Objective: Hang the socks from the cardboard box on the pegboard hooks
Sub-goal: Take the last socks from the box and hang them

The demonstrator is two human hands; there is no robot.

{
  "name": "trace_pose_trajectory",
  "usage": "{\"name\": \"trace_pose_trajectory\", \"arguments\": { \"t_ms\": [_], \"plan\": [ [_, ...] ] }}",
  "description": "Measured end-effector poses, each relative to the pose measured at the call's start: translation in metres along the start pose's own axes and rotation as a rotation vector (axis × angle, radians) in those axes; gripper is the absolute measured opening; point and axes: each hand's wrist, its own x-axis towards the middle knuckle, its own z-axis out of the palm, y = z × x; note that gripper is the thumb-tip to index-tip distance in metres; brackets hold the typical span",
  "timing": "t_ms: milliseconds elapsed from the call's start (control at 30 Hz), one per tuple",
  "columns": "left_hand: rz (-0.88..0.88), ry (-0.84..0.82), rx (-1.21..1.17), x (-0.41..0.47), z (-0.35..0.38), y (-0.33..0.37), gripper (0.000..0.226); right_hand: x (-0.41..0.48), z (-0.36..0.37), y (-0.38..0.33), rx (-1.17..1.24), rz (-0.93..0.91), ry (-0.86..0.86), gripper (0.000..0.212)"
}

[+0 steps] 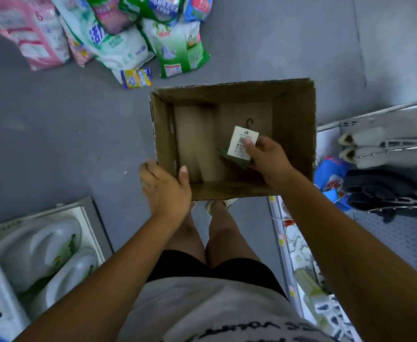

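Olive-green sock pair (237,157) with white card label and black plastic hook: inside brown open-topped cardboard box (163,134), right of centre. Pinched at label by right hand (268,157), thumb across card face. Left hand (164,187): gripping near-left box corner, thumb inside wall, fingers outside. Box on grey floor (54,134). To right, grey perforated pegboard (400,243) with white and dark socks (385,137) on wire hooks (400,148). Beyond box, on same floor, heap of green, white and pink detergent bags (118,43)

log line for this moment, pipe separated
step: taking socks out | left hand: holds cardboard box corner, thumb inside | right hand: pinches green socks by card, inside box | hung: not yet
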Motion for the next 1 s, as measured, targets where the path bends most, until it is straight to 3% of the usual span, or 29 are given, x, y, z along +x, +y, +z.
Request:
{"name": "trace_pose_trajectory", "arguments": {
  "t_ms": [67, 133, 200, 333, 433, 500, 600, 767, 867, 1000],
  "plan": [
    [0.105, 0.066, -0.063, -0.003, -0.022, 0.014, 0.083, -0.038, -0.003, -0.012, 0.116, -0.037, -0.019, 0.027],
    [0.284, -0.002, -0.182, -0.008, -0.043, 0.035, 0.067, -0.079, -0.007, -0.024, 0.216, -0.073, -0.043, 0.024],
    [0.389, -0.256, -0.291, -0.017, -0.066, 0.063, 0.051, -0.119, -0.010, -0.033, 0.369, -0.113, -0.035, 0.025],
    [0.492, -0.770, -0.355, -0.050, -0.108, 0.114, 0.059, -0.186, -0.025, -0.038, 0.839, -0.217, -0.068, 0.042],
    [0.341, -1.163, -0.369, -0.078, -0.121, 0.131, 0.055, -0.226, -0.039, -0.030, 1.017, -0.347, -0.092, 0.058],
    [0.312, -1.330, -0.364, -0.100, -0.119, 0.135, 0.048, -0.247, -0.050, -0.016, 1.110, -0.439, -0.062, 0.048],
    [0.354, -1.354, -0.441, -0.138, -0.110, 0.138, 0.029, -0.276, -0.063, 0.010, 1.166, -0.559, 0.060, 0.026],
    [0.608, -1.268, -0.386, -0.191, -0.095, 0.147, 0.032, -0.318, -0.093, 0.065, 1.291, -0.663, 0.362, 0.034],
    [0.722, -1.357, -0.309, -0.219, -0.080, 0.146, 0.041, -0.341, -0.110, 0.104, 1.308, -0.711, 0.458, 0.033],
    [0.741, -1.540, -0.217, -0.266, -0.061, 0.140, 0.052, -0.380, -0.130, 0.160, 1.359, -0.745, 0.545, 0.033]
  ]
}}
